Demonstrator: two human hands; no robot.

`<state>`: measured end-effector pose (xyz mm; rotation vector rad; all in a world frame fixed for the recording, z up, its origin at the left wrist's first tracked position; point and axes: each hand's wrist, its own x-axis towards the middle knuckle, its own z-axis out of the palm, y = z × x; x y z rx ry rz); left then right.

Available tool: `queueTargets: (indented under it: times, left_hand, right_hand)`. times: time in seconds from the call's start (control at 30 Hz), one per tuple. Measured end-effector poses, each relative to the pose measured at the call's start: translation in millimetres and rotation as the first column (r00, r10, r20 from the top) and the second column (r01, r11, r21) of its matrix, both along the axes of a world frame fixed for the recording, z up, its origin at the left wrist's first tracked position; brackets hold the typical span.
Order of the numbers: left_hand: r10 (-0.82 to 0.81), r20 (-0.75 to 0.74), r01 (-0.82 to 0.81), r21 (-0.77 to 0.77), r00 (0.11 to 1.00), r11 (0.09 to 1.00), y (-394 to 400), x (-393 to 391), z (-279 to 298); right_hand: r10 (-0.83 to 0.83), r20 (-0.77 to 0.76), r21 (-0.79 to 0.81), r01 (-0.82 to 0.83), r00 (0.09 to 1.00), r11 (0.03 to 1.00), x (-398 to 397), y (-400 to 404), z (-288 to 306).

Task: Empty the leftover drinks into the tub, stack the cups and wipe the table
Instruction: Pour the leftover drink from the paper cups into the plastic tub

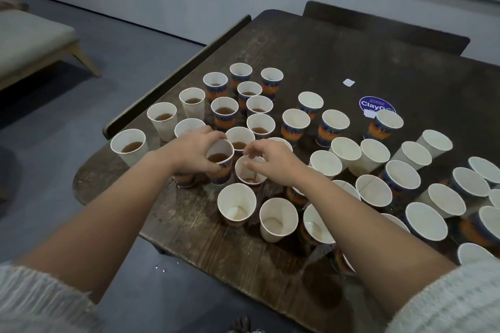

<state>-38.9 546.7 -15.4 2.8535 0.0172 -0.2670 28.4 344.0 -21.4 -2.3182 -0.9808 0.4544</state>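
The left hand (194, 150) grips a paper cup (220, 161) holding brown drink, tilted above the dark wooden table (216, 238). The right hand (270, 161) pinches the rim of a nearly empty cup (250, 173) just beside it. Many other cups (373, 192) stand around them.

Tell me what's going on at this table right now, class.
A person is clearing paper cups from a dark wooden table. The left hand grips a patterned cup holding brown drink; the right hand pinches the rim of a nearly empty cup beside it. Cups at the left hold drink; those at the right look empty. No tub is in view.
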Motion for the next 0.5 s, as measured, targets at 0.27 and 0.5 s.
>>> queueTargets:
  times: [0.27, 0.5]
  left_hand:
    - [0.031, 0.103, -0.020, -0.107, 0.994, 0.994, -17, 7, 49]
    - [-0.051, 0.268, 0.097, -0.164, 0.962, 0.982, -73, 35, 96]
  right_hand:
    - [0.017, -0.138, 0.132, 0.002, 0.990, 0.991, 1, 0, 14]
    - [-0.055, -0.315, 0.458, 0.202, 0.947, 0.866, 9, -32, 28]
